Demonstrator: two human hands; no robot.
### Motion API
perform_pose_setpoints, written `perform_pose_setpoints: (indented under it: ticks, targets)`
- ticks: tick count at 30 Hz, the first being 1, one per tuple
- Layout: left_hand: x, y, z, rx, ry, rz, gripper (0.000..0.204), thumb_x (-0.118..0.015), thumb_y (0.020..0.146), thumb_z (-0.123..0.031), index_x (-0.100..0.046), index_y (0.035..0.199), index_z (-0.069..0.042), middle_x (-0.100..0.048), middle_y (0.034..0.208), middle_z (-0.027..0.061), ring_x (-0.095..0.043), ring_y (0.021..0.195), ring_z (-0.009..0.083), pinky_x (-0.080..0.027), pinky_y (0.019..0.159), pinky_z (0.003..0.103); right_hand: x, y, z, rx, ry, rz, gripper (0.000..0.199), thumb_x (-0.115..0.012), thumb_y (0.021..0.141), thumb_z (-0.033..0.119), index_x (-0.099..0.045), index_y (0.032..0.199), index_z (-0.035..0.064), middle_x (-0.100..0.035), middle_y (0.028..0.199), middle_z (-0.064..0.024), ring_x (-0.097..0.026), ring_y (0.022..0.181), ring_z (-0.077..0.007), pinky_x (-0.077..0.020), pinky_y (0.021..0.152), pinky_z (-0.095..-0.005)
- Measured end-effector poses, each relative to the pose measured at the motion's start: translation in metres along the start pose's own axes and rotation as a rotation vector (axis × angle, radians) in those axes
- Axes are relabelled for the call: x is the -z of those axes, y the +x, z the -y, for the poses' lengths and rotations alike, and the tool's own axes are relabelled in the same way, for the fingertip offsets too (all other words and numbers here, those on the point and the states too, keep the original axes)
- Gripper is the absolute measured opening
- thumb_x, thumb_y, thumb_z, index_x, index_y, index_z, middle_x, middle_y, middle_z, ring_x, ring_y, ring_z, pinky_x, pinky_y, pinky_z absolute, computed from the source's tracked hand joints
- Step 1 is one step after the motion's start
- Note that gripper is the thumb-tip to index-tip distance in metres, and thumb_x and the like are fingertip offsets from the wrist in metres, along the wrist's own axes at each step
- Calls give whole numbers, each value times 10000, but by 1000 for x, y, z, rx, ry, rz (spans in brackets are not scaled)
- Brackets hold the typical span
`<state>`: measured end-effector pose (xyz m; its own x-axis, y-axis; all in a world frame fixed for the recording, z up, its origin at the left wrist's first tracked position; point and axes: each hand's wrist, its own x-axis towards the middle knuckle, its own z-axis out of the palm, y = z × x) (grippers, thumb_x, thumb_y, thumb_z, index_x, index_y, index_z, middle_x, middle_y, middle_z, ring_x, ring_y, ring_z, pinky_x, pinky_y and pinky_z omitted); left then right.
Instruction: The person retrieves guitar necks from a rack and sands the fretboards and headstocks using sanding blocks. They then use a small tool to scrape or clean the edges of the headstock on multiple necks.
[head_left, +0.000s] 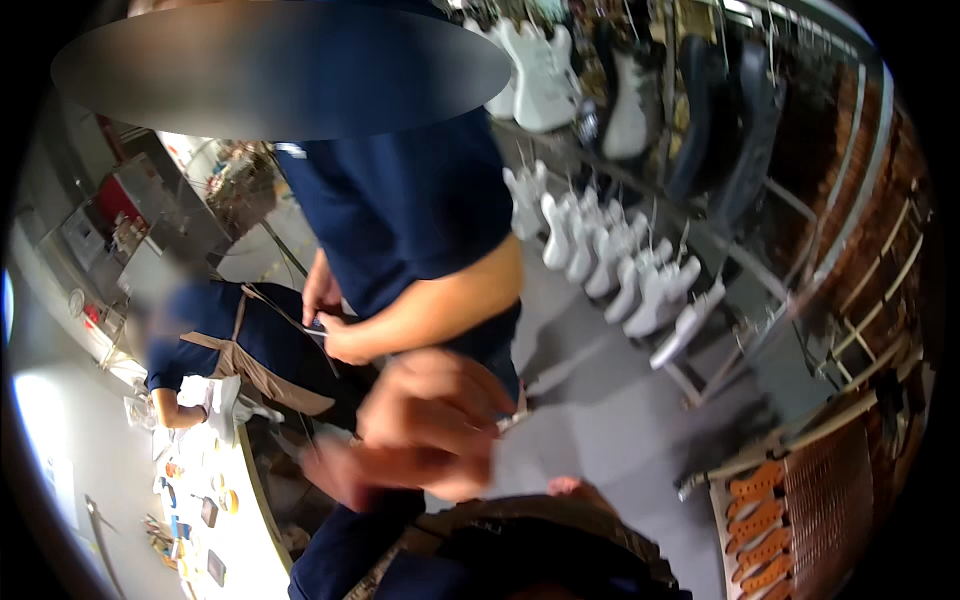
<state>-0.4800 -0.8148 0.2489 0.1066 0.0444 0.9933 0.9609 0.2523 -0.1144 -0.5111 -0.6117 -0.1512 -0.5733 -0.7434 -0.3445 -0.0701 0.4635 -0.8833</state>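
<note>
My left hand (425, 425) is raised in front of my body, smeared by motion. Its fingers look bent, but I cannot make out anything in them. Of my right hand (575, 488), only a small patch of skin shows past my dark clothing, low in the middle; its fingers are hidden. Close ahead stands a co-worker in a navy shirt (400, 200), with both hands together on a small dark object (316, 324) whose kind I cannot tell. My left hand appears just in front of that person's forearm, and whether they touch is unclear.
Pale guitar bodies (540, 75) hang on a metal rack (740, 350) at the right. Orange-brown guitar-shaped pieces (757, 525) lie on a cart at lower right. Another person in a brown apron (240, 362) leans over a brightly lit bench (245, 515) at left, scattered with small parts.
</note>
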Motion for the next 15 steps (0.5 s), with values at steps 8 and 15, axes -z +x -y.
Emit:
perform_pose_setpoints:
  ticks: [8, 15]
  targets:
    - [-70, -76, 45, 493, 440, 798, 632, -592, 623, -44, -466, 1242, -17, -505, 752, 55, -526, 564, 190, -473, 513, 298, 109, 42, -16, 100, 98, -86, 399, -628, 801, 311, -590, 1041, -5, -634, 988, -153, -608, 922, -245, -462, 807, -343]
    - [-25, -95, 63, 823, 525, 306, 645, -651, 607, 95, -445, 1215, 31, -482, 623, 38, -496, 511, 179, -407, 482, 269, 121, 103, 24, 33, 323, 36, 297, -600, 842, 196, -573, 1032, -31, -631, 1005, -168, -611, 957, -219, -466, 821, -291]
